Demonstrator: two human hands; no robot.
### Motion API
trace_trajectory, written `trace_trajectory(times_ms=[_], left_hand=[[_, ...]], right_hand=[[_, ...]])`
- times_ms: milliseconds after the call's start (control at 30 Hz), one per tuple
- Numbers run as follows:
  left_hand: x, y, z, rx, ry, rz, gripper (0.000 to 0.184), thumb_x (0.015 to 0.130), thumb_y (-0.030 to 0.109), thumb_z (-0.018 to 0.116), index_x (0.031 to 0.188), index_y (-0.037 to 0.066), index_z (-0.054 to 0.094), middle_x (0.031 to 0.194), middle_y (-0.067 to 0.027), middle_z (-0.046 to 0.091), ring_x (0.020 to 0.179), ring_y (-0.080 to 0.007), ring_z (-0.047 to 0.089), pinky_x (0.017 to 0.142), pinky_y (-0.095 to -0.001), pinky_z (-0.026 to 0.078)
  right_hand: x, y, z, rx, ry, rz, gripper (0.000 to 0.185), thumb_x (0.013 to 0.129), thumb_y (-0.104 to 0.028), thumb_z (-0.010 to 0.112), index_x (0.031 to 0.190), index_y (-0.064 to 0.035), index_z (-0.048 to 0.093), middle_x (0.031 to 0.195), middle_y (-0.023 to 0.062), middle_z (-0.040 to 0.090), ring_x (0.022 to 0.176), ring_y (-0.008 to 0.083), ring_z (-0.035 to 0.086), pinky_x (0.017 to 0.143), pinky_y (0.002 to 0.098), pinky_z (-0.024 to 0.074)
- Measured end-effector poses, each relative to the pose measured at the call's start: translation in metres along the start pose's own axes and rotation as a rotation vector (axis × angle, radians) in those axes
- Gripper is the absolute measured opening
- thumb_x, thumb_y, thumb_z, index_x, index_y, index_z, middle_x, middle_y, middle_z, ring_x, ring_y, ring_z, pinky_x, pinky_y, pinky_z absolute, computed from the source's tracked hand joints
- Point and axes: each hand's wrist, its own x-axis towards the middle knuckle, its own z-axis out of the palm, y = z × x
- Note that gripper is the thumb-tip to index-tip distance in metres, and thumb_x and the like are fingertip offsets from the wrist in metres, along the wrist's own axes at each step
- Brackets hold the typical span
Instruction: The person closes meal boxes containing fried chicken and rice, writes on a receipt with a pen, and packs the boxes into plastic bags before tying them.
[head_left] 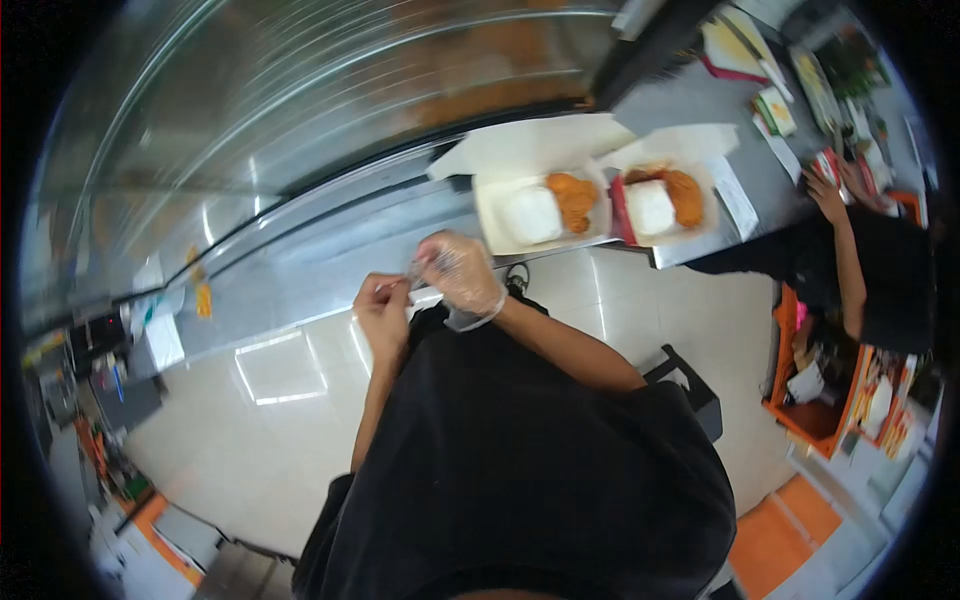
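1. Clear plastic glove (478, 292) – thin, shiny, wrinkled film, loose and flared at the wrist. Worn on the right hand, in front of the dark shirt (520, 450), near the table's front edge.
2. Right grip (452, 262): inside the glove, fingers curled toward the left; cannot tell whether its fingertips meet.
3. Left grip (380, 314): bare, thumb and fingertips drawn together at a wisp of clear film (416, 272) just beside the gloved fingers. Blur here – cannot tell whether it is clamped on the film, or whether the film belongs to the glove.
4. Left box (486, 212): pale paperboard, lid raised; just beyond the gloved hand. Holds a smooth white mound (535, 215) beside rough, orange-brown fried food (573, 200).
5. Right box (679, 147): paperboard, red side, lid raised, similar contents; next to the left box.
6. Table (350, 262): grey, smooth, reflective, long.
7. Behind it, a glossy display cabinet (350, 100) with curved streaks of light. Far right: another person's hand (826, 196) at a red-and-white packet.
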Motion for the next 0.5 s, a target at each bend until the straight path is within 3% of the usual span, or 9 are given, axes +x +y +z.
trace_trajectory(times_ms=[67,200,300,333,367,400,433,467,500], left_hand=[[-0.008,0.005,0.030,0.224,0.102,0.280,0.004,0.086,-0.001,0.067,0.084,0.002,0.067,0.059,-0.0025,0.063,0.055,-0.0086,0.059,0.053,-0.0259,0.045],[0.011,0.010,-0.007,0.343,0.147,0.247,0.003,0.087,-0.001,0.066,0.087,0.002,0.067,0.058,-0.0053,0.062,0.054,-0.0067,0.057,0.052,-0.0263,0.044],[0.019,0.014,-0.013,0.299,0.009,0.195,0.007,0.090,-0.001,0.069,0.096,0.001,0.071,0.069,-0.0018,0.067,0.061,-0.0069,0.059,0.057,-0.0242,0.046],[0.021,0.014,-0.019,0.172,-0.078,0.199,0.012,0.089,0.001,0.072,0.101,0.002,0.073,0.074,-0.0032,0.069,0.066,-0.0073,0.061,0.060,-0.0242,0.047],[0.022,0.013,-0.026,0.046,-0.166,0.201,0.017,0.089,0.002,0.075,0.106,0.003,0.075,0.079,-0.0046,0.071,0.072,-0.0077,0.063,0.064,-0.0242,0.048],[0.025,0.012,-0.034,0.047,-0.165,0.200,0.017,0.089,0.002,0.075,0.106,0.003,0.075,0.079,-0.0046,0.071,0.072,-0.0077,0.063,0.064,-0.0242,0.048],[0.032,0.011,-0.043,0.151,-0.220,0.336,0.023,0.089,0.004,0.078,0.112,0.005,0.075,0.085,-0.0065,0.073,0.076,-0.0089,0.065,0.067,-0.0258,0.050],[0.039,0.009,-0.046,0.250,-0.274,0.477,0.029,0.088,0.007,0.080,0.117,0.006,0.075,0.090,-0.0085,0.074,0.081,-0.0102,0.067,0.070,-0.0275,0.053],[0.047,0.007,-0.048,0.248,-0.276,0.480,0.029,0.088,0.007,0.080,0.117,0.006,0.075,0.090,-0.0085,0.074,0.081,-0.0102,0.067,0.070,-0.0275,0.053]], right_hand=[[-0.002,-0.009,-0.014,-0.198,0.119,-0.013,0.018,0.082,0.000,0.071,0.099,-0.0040,0.071,0.090,0.0149,0.071,0.078,0.0281,0.072,0.069,0.0395,0.0569],[0.005,-0.004,0.035,-0.444,0.122,-0.031,0.017,0.081,0.001,0.068,0.098,-0.0020,0.070,0.088,0.0145,0.071,0.076,0.0281,0.071,0.067,0.0365,0.0561],[0.015,0.003,0.019,-0.381,0.146,-0.081,0.018,0.079,0.001,0.069,0.098,0.0005,0.069,0.088,0.0130,0.072,0.078,0.0253,0.072,0.068,0.0352,0.0563],[0.018,0.003,0.017,-0.280,0.128,0.016,0.015,0.081,0.002,0.069,0.096,0.0014,0.069,0.085,0.0090,0.072,0.070,0.0184,0.069,0.061,0.0313,0.0536],[0.020,0.004,0.016,-0.280,0.126,0.016,0.015,0.081,0.002,0.069,0.096,0.0014,0.069,0.085,0.0090,0.072,0.070,0.0184,0.069,0.061,0.0313,0.0536],[0.023,0.003,0.016,-0.091,0.110,0.282,0.012,0.082,-0.001,0.070,0.093,0.0011,0.070,0.081,0.0086,0.071,0.066,0.0165,0.067,0.059,0.0310,0.0522],[0.026,0.002,0.017,0.103,0.093,0.544,0.009,0.082,-0.004,0.071,0.091,0.0007,0.071,0.078,0.0082,0.071,0.061,0.0145,0.065,0.057,0.0306,0.0507],[0.028,0.007,0.017,0.208,0.086,0.573,0.009,0.083,-0.004,0.070,0.091,0.0010,0.071,0.078,0.0041,0.069,0.056,0.0099,0.059,0.052,0.0273,0.0477],[0.031,0.002,0.015,0.206,0.089,0.571,0.009,0.083,-0.004,0.070,0.091,0.0010,0.071,0.078,0.0041,0.069,0.056,0.0099,0.059,0.052,0.0273,0.0477]])
